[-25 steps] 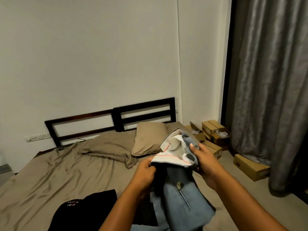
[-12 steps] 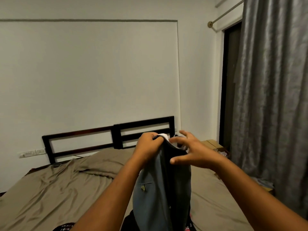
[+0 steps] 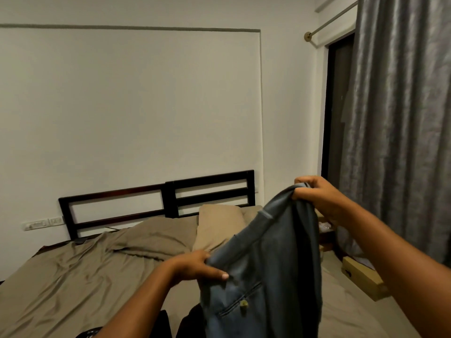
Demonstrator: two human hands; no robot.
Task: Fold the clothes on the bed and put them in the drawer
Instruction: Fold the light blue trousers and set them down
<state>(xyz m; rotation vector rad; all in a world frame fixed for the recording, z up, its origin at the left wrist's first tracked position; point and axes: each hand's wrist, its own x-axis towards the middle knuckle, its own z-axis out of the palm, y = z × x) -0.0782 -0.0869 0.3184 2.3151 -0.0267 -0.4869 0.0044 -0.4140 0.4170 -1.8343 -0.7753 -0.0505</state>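
A pair of grey-blue trousers (image 3: 266, 272) hangs in the air over the bed (image 3: 73, 284), a buttoned back pocket facing me. My left hand (image 3: 195, 265) pinches one end of the waistband, low and near the middle. My right hand (image 3: 317, 195) grips the other end, higher and to the right, so the waistband is stretched on a slant. A black garment (image 3: 166, 325) lies on the bed at the bottom edge, mostly hidden by my left arm and the trousers. No drawer is in view.
Tan sheets and two pillows (image 3: 217, 225) cover the bed, with a dark slatted headboard (image 3: 168, 201) against the white wall. Cardboard boxes (image 3: 361, 276) sit on the floor to the right, below a grey curtain (image 3: 402, 118).
My hands were together at the waistband. Now they have pulled apart: the left dropped low, the right went up and right, spreading the trousers.
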